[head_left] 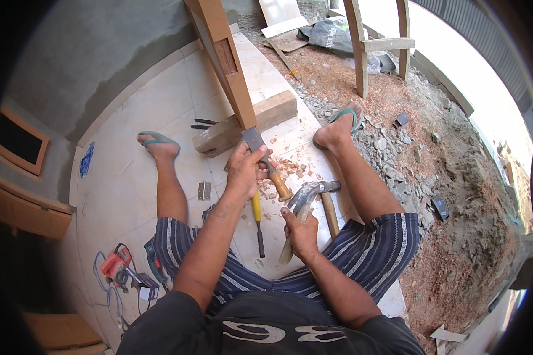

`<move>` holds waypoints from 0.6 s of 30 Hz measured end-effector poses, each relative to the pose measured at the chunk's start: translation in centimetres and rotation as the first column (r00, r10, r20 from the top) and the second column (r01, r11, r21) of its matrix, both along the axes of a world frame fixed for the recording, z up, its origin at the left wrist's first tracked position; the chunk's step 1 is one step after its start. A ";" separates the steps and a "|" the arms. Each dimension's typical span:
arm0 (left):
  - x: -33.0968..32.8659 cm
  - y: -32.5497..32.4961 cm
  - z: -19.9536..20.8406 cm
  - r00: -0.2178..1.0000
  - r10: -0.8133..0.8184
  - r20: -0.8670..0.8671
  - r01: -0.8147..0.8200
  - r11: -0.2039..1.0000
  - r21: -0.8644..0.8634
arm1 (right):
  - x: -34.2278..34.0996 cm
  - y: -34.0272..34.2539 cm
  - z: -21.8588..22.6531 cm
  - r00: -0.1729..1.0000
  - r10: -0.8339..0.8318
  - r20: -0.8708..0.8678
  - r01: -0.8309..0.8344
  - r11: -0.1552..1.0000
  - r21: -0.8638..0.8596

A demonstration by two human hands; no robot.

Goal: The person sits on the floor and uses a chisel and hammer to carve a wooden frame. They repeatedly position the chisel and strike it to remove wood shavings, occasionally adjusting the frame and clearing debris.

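Note:
My left hand (244, 168) grips a wide-bladed chisel (279, 184), its flat metal blade pointing up and away and its wooden handle toward my right hand. In my right hand (303, 236) is a hammer (305, 198), held by its wooden handle with the metal head just beyond my fingers. A second wooden handle (330, 216) shows beside it; I cannot tell what head it carries. Beyond the chisel blade stands a wooden door (240, 94) on edge, a rectangular recess (225, 56) cut into it. A yellow-handled chisel (256, 207) lies on the tiles between my legs.
A thick timber block (278, 111) lies across the door's base. Wood chips (293, 168) litter the tiles (183, 100). A metal hinge (204, 190) rests left; a red power tool (116, 262) with cords is lower left. Rubble (391, 148) and a wooden trestle (361, 53) are right.

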State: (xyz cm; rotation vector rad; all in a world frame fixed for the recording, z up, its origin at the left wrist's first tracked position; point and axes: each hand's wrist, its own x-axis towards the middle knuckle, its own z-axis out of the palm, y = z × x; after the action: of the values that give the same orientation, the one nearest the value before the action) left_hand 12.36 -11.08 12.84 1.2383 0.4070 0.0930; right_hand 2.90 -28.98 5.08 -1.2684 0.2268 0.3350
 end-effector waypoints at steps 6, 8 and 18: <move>0.1 0.0 0.5 1.000 -0.010 -0.022 0.009 0.999 -0.037 | 1.8 -3.2 0.2 0.770 0.306 0.560 -0.023 0.890 -0.455; -0.2 -0.2 0.9 1.000 -0.016 -0.026 0.015 0.999 -0.047 | -0.2 -1.6 -1.4 0.892 0.089 0.443 -0.054 0.994 -0.090; -0.3 -0.2 1.9 0.999 0.005 -0.048 -0.008 0.998 -0.068 | -0.9 3.0 -3.6 0.983 0.038 0.178 -0.047 0.998 0.047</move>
State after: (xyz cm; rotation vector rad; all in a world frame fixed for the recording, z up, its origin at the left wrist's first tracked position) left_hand 12.11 -11.25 14.70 1.1737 0.4521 0.0553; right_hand 2.05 -25.95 1.47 -1.2457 0.0393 0.2608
